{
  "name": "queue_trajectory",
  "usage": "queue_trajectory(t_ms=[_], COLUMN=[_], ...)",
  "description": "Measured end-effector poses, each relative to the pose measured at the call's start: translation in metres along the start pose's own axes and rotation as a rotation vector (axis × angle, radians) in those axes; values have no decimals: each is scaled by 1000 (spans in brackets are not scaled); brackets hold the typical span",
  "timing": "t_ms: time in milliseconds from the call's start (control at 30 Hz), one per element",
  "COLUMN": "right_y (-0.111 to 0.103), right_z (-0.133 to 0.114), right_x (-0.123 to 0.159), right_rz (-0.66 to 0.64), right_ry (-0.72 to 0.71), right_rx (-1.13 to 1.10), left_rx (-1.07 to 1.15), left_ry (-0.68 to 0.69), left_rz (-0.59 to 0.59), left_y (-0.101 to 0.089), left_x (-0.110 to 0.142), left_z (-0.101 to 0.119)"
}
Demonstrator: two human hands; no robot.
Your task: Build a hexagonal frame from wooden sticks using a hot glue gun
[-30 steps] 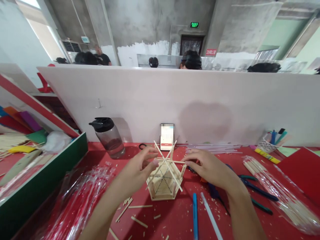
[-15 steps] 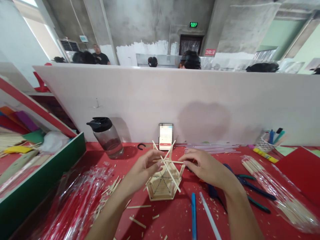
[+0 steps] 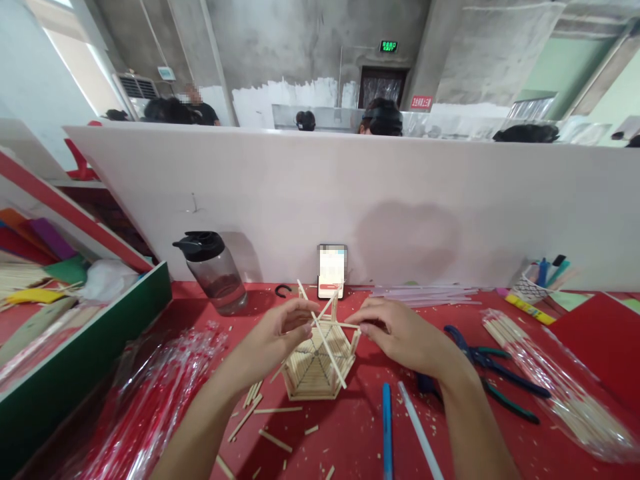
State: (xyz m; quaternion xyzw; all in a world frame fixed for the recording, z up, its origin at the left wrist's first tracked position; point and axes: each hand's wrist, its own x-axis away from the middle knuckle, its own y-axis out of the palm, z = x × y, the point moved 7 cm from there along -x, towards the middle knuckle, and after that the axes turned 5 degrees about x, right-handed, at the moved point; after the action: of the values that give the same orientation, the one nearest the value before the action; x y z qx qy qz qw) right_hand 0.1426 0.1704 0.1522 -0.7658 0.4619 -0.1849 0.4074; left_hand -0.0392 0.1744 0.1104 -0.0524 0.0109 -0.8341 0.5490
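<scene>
A small hexagonal frame of wooden sticks (image 3: 314,383) stands on the red table, its floor marked with dark lines spreading from the centre. Over it lie long loose-looking sticks that cross one another, among them a slanting stick (image 3: 330,353). My left hand (image 3: 283,337) is at the frame's left side, thumb and fingertips closed at the crossing of the sticks. On the other side my right hand (image 3: 397,328) pinches the right end of a level stick (image 3: 345,325). The left fingertips partly hide where the sticks meet.
A lit phone (image 3: 331,272) leans on the white partition (image 3: 280,200) behind the frame. A water bottle (image 3: 215,273) stands left. Right are pliers (image 3: 505,370) and bagged sticks (image 3: 555,380). A blue pen-like tool (image 3: 387,427), a white rod (image 3: 419,427) and stick scraps lie in front.
Both hands and the stick frame have shifted slightly to the left together. The crossed sticks have moved along with them, and both hands keep their pinched pose.
</scene>
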Motion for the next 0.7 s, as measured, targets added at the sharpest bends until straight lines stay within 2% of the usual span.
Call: queue_trajectory(t_ms=[400, 700], right_y=[-7, -5], right_z=[-6, -6], right_x=[11, 12], right_rz=[-36, -16], right_ry=[57, 61], right_rx=[25, 20], left_rx=[-262, -332], left_ry=[19, 55], left_rz=[54, 51], left_y=[-1, 1], left_x=[9, 8], left_z=[4, 10])
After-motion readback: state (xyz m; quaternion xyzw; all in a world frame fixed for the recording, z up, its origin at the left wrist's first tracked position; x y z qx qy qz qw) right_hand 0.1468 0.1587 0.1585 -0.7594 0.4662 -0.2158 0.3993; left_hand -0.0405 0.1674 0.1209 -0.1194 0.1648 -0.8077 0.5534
